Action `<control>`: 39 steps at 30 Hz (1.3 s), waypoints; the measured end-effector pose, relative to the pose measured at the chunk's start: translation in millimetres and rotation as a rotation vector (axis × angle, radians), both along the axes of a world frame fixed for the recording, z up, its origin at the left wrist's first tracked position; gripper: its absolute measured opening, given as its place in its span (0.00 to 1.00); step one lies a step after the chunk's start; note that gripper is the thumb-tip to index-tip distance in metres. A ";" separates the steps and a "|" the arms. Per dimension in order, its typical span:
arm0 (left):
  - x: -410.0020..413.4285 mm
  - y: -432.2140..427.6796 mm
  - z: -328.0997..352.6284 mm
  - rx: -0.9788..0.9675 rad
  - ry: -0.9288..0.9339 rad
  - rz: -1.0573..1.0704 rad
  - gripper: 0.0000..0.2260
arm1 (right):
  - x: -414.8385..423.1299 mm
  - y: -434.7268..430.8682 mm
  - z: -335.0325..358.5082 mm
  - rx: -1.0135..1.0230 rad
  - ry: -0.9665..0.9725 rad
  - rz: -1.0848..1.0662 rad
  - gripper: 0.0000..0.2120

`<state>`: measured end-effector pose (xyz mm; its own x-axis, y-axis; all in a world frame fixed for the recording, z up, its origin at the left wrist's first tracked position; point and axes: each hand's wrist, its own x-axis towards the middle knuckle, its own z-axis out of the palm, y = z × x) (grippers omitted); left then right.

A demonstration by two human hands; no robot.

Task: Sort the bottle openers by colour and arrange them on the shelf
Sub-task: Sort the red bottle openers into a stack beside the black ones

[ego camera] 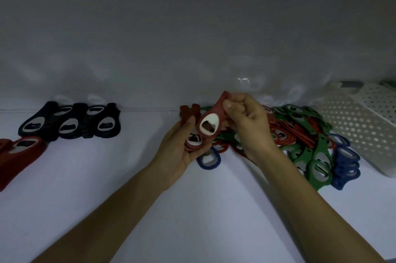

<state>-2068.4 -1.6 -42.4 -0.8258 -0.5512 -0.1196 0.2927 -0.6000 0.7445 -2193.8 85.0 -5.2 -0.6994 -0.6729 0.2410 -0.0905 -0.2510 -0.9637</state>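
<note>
Right hand (246, 125) pinches 1 red plastic bottle opener (211, 122), steel-ringed. Left hand (182, 149) holds stacked red openers (192, 142) just beneath. Mixed red-green-blue opener pile (300, 140) behind right fingers; black openers (70, 122) well left.

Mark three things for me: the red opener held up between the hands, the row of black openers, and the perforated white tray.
red opener (212, 118), head view, on its metal plate.
black openers (75, 112), head view, on the middle one's body.
perforated white tray (353, 125), head view, on its dotted surface.

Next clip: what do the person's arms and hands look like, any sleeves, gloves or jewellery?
The left hand and right hand wear no gloves; no ring, watch or bracelet shows. The left forearm and right forearm are uncovered to the frame edge, with no sleeve in view.
</note>
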 end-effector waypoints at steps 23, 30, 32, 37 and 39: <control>4.6 -3.2 0.4 0.180 0.046 0.093 0.14 | -1.3 -0.3 -12.4 0.138 1.146 -0.455 0.08; 7.5 -8.0 5.7 0.247 0.149 0.084 0.16 | 16.9 -5.2 -25.0 0.056 1.320 -0.096 0.08; 9.2 -13.2 7.6 0.203 0.154 0.095 0.15 | 20.7 -9.6 -27.8 0.043 1.370 -0.019 0.08; 10.5 -17.5 7.4 0.058 0.093 0.129 0.19 | 17.7 -5.1 -22.9 0.130 1.031 -0.067 0.09; 10.6 -16.6 7.2 0.047 0.078 0.150 0.20 | 4.4 1.1 -19.2 0.312 1.047 -0.096 0.07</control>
